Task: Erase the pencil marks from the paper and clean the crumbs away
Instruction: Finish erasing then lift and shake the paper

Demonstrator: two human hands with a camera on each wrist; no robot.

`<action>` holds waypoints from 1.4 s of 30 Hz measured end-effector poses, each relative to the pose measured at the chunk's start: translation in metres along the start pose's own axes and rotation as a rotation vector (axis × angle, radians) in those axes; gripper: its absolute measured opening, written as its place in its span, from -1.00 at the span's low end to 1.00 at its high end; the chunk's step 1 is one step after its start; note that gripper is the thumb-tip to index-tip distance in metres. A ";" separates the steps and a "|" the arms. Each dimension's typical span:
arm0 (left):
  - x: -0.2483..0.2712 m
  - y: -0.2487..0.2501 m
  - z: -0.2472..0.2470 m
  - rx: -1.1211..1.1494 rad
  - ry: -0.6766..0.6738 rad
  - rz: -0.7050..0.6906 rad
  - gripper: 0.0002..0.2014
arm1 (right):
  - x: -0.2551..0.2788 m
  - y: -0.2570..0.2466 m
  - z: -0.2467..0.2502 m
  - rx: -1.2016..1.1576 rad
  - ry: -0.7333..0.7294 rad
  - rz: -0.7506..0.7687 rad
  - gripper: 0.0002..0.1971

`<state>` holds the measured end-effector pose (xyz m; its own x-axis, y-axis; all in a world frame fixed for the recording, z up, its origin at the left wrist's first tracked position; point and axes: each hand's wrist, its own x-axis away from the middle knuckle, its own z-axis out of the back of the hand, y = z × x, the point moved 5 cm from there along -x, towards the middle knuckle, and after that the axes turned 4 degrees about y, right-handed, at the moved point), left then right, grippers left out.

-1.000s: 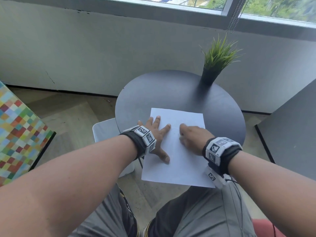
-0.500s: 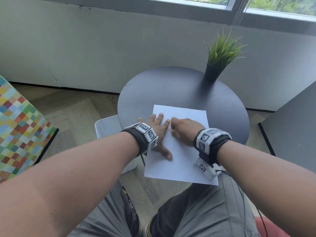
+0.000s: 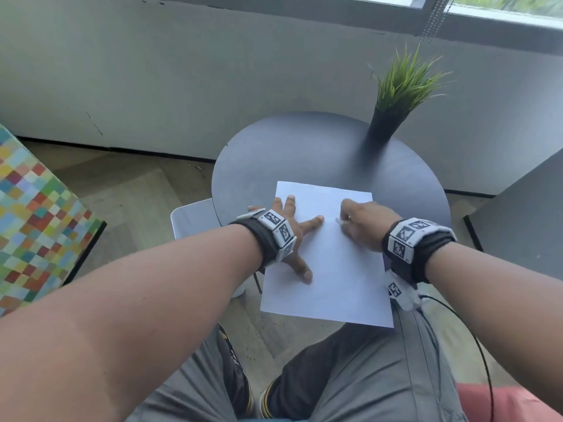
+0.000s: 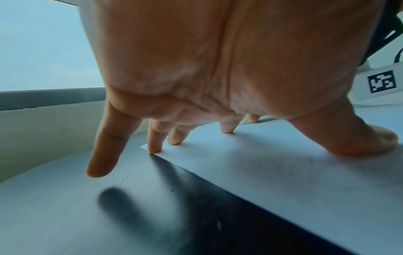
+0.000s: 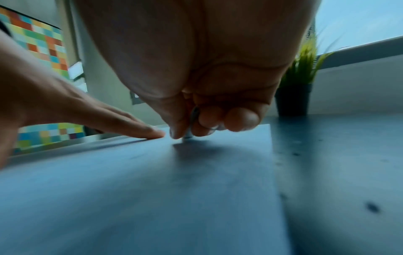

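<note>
A white sheet of paper [image 3: 329,269] lies on the round dark table [image 3: 304,147], its near part hanging over the table's front edge. My left hand [image 3: 292,229] lies flat on the sheet's left side with fingers spread, pressing it down; the fingertips [image 4: 154,148] touch the paper [image 4: 283,163] near its corner. My right hand [image 3: 362,223] rests on the sheet's upper right and pinches a small pale eraser [image 5: 188,133] between thumb and fingers, its tip on the paper [image 5: 174,181]. The eraser [image 3: 338,221] barely shows in the head view. Small dark specks dot the sheet.
A potted green plant [image 3: 393,105] stands at the table's far right. A white stool [image 3: 192,217] sits left of the table, a colourful checked surface [image 3: 36,214] further left. A grey panel [image 3: 524,214] rises at right. My knees are below the paper.
My right hand has slid to the right across the sheet, away from the left hand's fingers. The left hand has stayed pressed in place. The head view has shifted slightly.
</note>
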<state>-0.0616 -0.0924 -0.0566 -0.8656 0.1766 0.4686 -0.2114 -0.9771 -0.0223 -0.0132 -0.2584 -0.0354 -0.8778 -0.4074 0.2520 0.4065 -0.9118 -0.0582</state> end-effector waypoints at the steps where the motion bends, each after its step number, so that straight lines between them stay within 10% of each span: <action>1: -0.001 0.000 0.000 -0.008 0.003 0.002 0.34 | 0.004 -0.009 -0.003 0.006 -0.011 0.056 -0.82; 5: -0.005 0.000 0.000 -0.024 0.006 0.003 0.34 | 0.028 -0.043 -0.017 -0.035 -0.112 0.357 -0.82; 10: -0.008 0.004 0.001 -0.049 -0.013 0.013 0.38 | -0.006 0.012 -0.001 0.047 0.027 -0.037 -0.84; 15: -0.011 0.002 0.001 -0.067 0.011 0.010 0.43 | 0.008 -0.034 -0.011 0.001 -0.019 0.241 -0.80; 20: -0.014 0.005 -0.001 -0.069 -0.007 0.016 0.46 | -0.012 0.004 0.002 0.056 0.024 -0.048 -0.84; 26: -0.011 0.004 0.000 -0.063 -0.019 0.021 0.46 | 0.039 -0.052 -0.018 0.007 -0.196 0.374 -0.86; 36: -0.004 0.008 0.012 -0.094 0.029 -0.073 0.33 | 0.019 0.031 0.001 -0.006 -0.008 -0.120 -0.84; 42: -0.004 0.008 -0.002 -0.085 0.034 -0.151 0.32 | 0.056 -0.042 -0.018 0.049 -0.091 0.251 -0.96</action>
<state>-0.0612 -0.1009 -0.0602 -0.8357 0.3262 0.4419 -0.3766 -0.9259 -0.0288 -0.0835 -0.2436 -0.0360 -0.7223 -0.6125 0.3212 0.6225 -0.7781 -0.0838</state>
